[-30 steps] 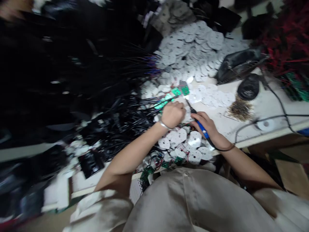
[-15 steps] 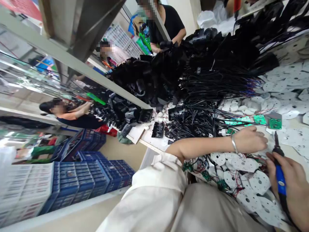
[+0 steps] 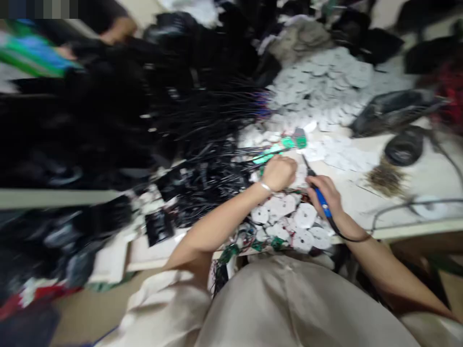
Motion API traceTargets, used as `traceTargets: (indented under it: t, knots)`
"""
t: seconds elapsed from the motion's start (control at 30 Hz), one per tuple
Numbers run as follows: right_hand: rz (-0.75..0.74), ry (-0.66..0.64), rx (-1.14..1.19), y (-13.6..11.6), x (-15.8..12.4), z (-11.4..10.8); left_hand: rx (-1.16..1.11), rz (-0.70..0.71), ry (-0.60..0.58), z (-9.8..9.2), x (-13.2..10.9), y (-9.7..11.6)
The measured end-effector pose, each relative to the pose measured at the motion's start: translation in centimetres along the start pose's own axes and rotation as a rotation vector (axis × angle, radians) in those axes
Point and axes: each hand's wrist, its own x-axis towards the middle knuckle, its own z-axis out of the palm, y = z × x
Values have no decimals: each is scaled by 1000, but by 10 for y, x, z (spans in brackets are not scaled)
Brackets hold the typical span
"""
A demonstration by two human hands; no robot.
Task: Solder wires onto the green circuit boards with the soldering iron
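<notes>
In the head view my right hand (image 3: pixel 333 200) is wrapped round the blue handle of a soldering iron (image 3: pixel 321 201), its tip pointing up and away from me. A dark cord trails from the handle over my wrist. My left hand (image 3: pixel 279 173), with a bracelet at the wrist, is closed just left of the iron; what its fingers hold, if anything, is hidden. Green circuit boards (image 3: pixel 294 140) lie just beyond my hands. White discs with holes (image 3: pixel 304 215) and red wires are piled between my hands and my body. The picture is smeared by motion.
Black cables (image 3: pixel 213 176) are heaped to the left, with a black plastic housing (image 3: pixel 158 226) near the bench edge. Many white plates (image 3: pixel 325 77) lie at the back. On the right are a black coil (image 3: pixel 404 147) and a brownish tangle (image 3: pixel 385 178). Another person's arm (image 3: pixel 119 30) shows at upper left.
My view has swung right and down onto the bench, bringing its right side and my right forearm into sight. My right hand still holds the soldering iron; my left remains closed beside the boards.
</notes>
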Motion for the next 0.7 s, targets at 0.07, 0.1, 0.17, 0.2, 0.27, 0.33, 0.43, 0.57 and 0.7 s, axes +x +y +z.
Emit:
traceTargets:
  t: [0.07,0.1,0.17,0.2,0.27,0.33,0.43,0.57,0.7]
  knots:
    - [32,49,118,1,5,-3,-27,18,64,5,3,-8]
    - [53,93,164,2,6,-6,-41,25,94,7,4,-11]
    - [136,194,239,1,6,-11,-59,30,128,11,4,-13]
    - [187,241,264,0,5,-14,-62,30,131,11,4,-13]
    - [291,288,294,-1,2,-18,-59,24,119,11,2,-11]
    - [364,281,306,-2,0,-20,-56,27,95,9,2,-10]
    - [418,231,316,-2,-1,-19,-65,42,72,6,3,-10]
    - [407,209,338,-2,0,-17,-75,59,61,4,3,-11]
    - [408,187,343,-1,0,-16,-72,74,55,3,3,-11]
